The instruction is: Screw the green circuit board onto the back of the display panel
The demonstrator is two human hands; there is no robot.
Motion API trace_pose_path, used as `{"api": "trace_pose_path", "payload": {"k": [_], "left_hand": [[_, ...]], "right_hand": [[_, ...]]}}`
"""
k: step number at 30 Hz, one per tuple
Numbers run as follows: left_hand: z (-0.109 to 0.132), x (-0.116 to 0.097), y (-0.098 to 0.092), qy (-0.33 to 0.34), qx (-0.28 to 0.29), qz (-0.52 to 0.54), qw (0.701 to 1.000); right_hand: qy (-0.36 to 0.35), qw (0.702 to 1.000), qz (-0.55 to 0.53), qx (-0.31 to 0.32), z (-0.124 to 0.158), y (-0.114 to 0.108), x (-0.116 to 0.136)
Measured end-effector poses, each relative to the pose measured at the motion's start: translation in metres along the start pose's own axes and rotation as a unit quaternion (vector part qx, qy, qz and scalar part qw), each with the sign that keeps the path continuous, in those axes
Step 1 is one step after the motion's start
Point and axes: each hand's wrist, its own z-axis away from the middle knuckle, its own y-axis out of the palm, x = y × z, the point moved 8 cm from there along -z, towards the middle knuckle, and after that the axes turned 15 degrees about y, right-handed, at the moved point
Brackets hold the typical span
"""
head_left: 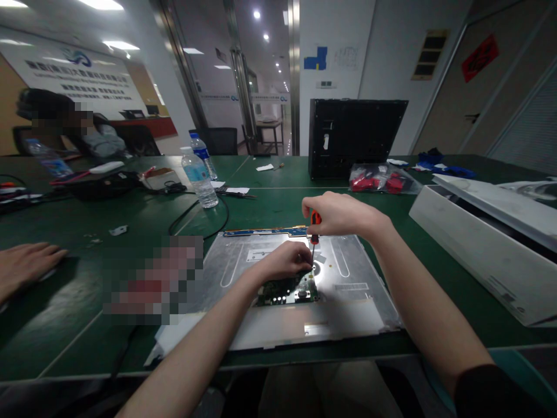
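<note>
A metal-backed display panel [365, 302] lies flat on the green table in front of me. On its middle sits a green circuit board [285, 293], partly hidden under my left hand and forearm. My right hand [335, 213] grips the orange and black handle of a screwdriver [314, 227] from above. The screwdriver stands nearly upright, its tip down by the board's upper edge. My left hand [290, 259] is closed beside the tip, its fingers pinched near the shaft. Whether they touch the shaft or hold something small is hidden.
Water bottles [201, 180] stand at the back left. Behind the panel are a black monitor [357, 136] and a plastic bag with red items [383, 179]. A white casing [483, 249] lies at right. A co-worker's hand [32, 264] rests at left; another person sits at back left.
</note>
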Motion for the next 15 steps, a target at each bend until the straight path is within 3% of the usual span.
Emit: {"api": "trace_pose_path", "payload": {"k": [15], "left_hand": [[0.001,-0.001,-0.011,-0.018,-0.020,-0.057,0.998]], "right_hand": [[0.015,0.997,-0.052,-0.048,-0.001,-0.017,-0.024]]}}
